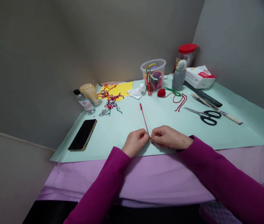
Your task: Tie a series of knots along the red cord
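A thin red cord (pixel 144 117) runs over the pale green sheet from a knotted or looped far end down to my two hands. My left hand (pixel 135 141) is closed in a pinch on the cord near its lower part. Close beside it, almost touching, my right hand (pixel 170 137) pinches the same cord, with a short tail showing below the fingers. Exactly how the strands cross between the fingertips is too small to make out.
Left lie a phone (pixel 82 134), bottle (pixel 84 102), yellow-lidded cup (pixel 90 94), metal rings (pixel 103 112) and tangled cords (pixel 112 100). Behind stand a yarn tub (pixel 143 72) and grey bottle (pixel 178 80). Right are scissors (pixel 204 115), wrapped sticks (pixel 230 117), a black ruler-like strip (pixel 205 95) and tissues (pixel 199 79).
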A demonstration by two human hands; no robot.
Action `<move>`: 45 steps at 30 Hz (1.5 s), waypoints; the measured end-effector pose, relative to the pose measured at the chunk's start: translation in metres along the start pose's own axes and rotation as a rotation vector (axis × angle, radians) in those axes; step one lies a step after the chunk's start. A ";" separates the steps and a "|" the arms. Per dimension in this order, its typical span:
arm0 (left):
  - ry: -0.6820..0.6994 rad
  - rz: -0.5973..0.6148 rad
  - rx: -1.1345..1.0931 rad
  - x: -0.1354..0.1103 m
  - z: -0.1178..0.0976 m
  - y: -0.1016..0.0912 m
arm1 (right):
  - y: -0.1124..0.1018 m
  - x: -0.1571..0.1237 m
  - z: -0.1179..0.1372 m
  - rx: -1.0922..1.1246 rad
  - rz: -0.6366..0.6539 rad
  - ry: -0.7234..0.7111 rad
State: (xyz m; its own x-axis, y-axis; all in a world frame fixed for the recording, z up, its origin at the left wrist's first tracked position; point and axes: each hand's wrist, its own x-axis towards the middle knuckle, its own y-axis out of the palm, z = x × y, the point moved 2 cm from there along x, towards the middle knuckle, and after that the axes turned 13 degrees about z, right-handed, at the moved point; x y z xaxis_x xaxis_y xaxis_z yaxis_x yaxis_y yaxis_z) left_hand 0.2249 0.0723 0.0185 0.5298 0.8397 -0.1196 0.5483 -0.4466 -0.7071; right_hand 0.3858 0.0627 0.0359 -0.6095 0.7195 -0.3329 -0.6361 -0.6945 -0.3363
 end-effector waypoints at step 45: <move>0.001 0.068 -0.076 0.001 0.008 0.000 | 0.006 0.014 -0.014 0.395 -0.085 -0.011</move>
State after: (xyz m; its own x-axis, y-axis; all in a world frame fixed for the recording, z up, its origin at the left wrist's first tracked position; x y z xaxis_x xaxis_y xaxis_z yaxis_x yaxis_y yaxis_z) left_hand 0.2200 0.0756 0.0124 0.5675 0.8067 -0.1648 0.5585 -0.5243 -0.6428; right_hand 0.3795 0.0687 0.0168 -0.5504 0.7757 -0.3088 -0.8161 -0.5779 0.0027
